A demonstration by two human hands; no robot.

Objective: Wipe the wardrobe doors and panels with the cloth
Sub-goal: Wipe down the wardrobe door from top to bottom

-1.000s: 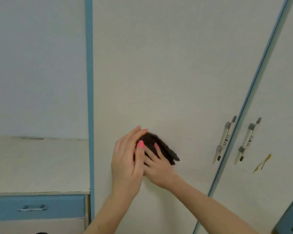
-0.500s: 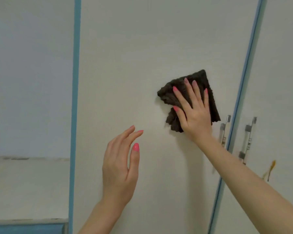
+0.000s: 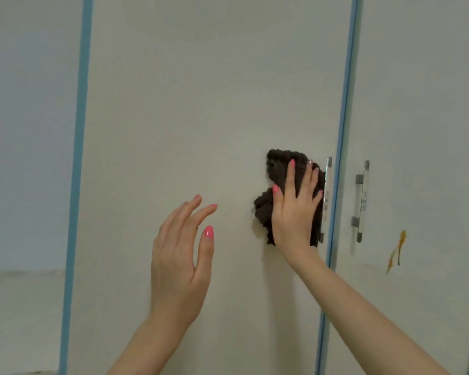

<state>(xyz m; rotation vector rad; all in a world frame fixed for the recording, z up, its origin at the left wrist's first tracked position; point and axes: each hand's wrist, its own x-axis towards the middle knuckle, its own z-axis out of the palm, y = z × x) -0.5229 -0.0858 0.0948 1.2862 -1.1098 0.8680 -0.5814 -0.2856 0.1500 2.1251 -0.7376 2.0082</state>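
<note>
Off-white laminate, smooth and matte, makes up the wardrobe door [image 3: 201, 104], a tall flat panel edged by thin blue trim strips [image 3: 77, 158]. A second door [image 3: 423, 90] stands to its right and carries an orange-brown streak [image 3: 395, 251] below its handle [image 3: 362, 201]; both handles are slim brushed-metal bars. The right hand [image 3: 294, 212] lies flat, fingers straight and spread, pressing the cloth [image 3: 279, 169] against the first door just beside its handle [image 3: 326, 196]. The left hand [image 3: 179, 263] is relaxed with straight fingers and holds nothing; whether it touches the door I cannot tell. The cloth is dark brown, nubbly and bunched; it looks soft, light and limp, so it likely needs broad palm pressure over its middle to keep it from folding or slipping on the slick surface.
</note>
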